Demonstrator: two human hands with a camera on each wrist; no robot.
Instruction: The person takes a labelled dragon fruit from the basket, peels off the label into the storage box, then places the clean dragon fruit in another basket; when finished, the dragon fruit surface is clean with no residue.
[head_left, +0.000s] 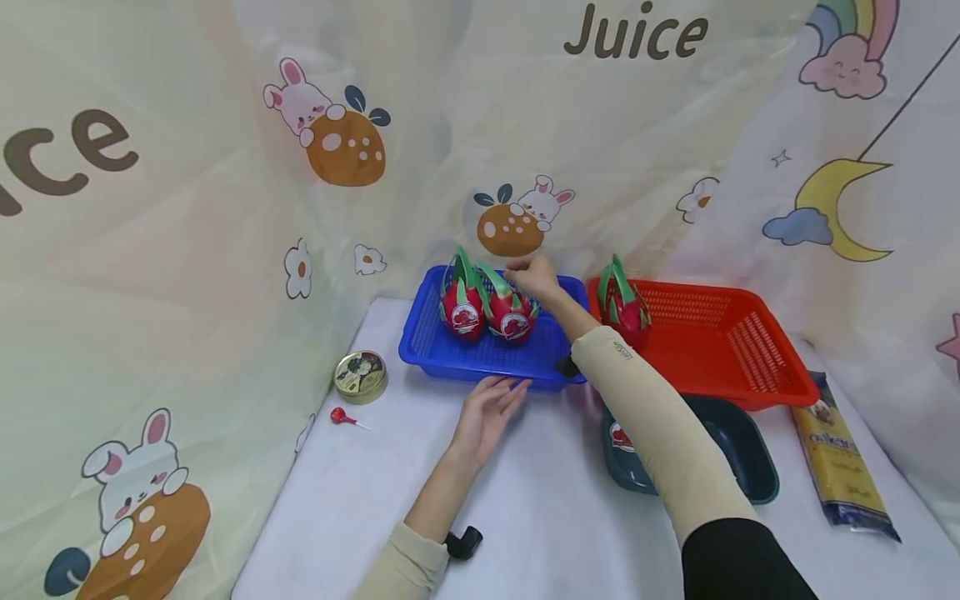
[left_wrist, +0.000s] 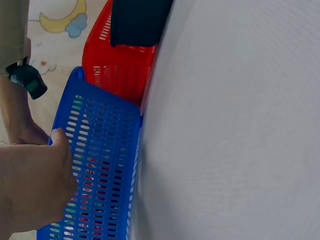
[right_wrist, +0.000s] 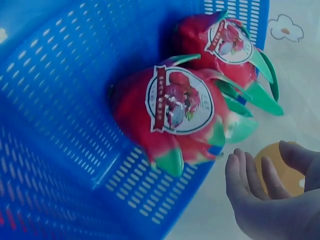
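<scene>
Two red dragon fruits with green leafy tips, the left one (head_left: pixel 462 304) and the right one (head_left: pixel 512 315), lie side by side in a blue perforated basket (head_left: pixel 420 354). Both carry round stickers. My right hand (head_left: pixel 534 279) hovers by the basket's back rim, close to the leaves of the right fruit. In the right wrist view its fingers (right_wrist: pixel 240 182) are loosely bent, with nothing between them and a gap to the fruit. Below the basket's front wall, my left hand (head_left: pixel 483 417) has extended fingers near or against it; exact contact is unclear.
A red basket (head_left: pixel 772 358) holds another dragon fruit (head_left: pixel 626 312). In front of it stands a dark tray (head_left: pixel 753 467), partly hidden by my right sleeve. A yellow packet (head_left: pixel 836 454) lies at right. A round tin (head_left: pixel 360 377) and red lollipop (head_left: pixel 339 415) sit at left.
</scene>
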